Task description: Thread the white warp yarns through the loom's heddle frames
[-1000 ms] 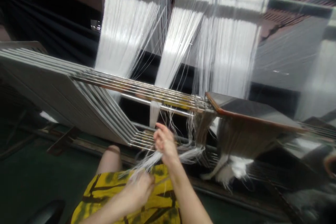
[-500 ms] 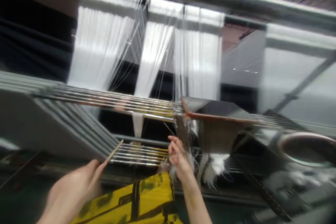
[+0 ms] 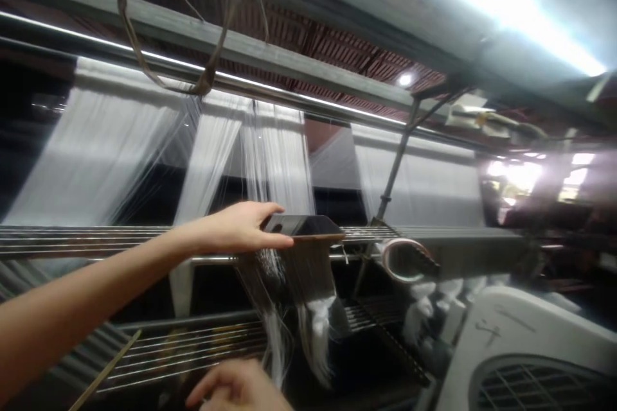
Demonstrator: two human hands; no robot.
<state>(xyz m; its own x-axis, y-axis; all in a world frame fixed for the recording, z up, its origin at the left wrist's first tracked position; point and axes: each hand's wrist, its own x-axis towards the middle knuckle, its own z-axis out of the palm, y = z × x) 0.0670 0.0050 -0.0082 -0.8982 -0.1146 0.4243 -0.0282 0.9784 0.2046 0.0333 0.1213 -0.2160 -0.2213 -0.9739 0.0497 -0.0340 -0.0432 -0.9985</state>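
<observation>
The left hand reaches over the steel rods, and its thumb and fingers are around the corner of a dark flat plate with a brown edge; I cannot tell if they clamp it. Under this plate hangs a brown thread bundle, and its lower end opens into loose white tufts. The right hand is low, near these tufts, with its fingers a little bent and apart, holding nothing that I can see. A thin wooden stick shows below the left arm. Behind, wide sheets of white warp threads hang with no hand on them. The room is a dim machine hall, with a metal beam, a bright ceiling lamp and a white machine housing with a grille.
</observation>
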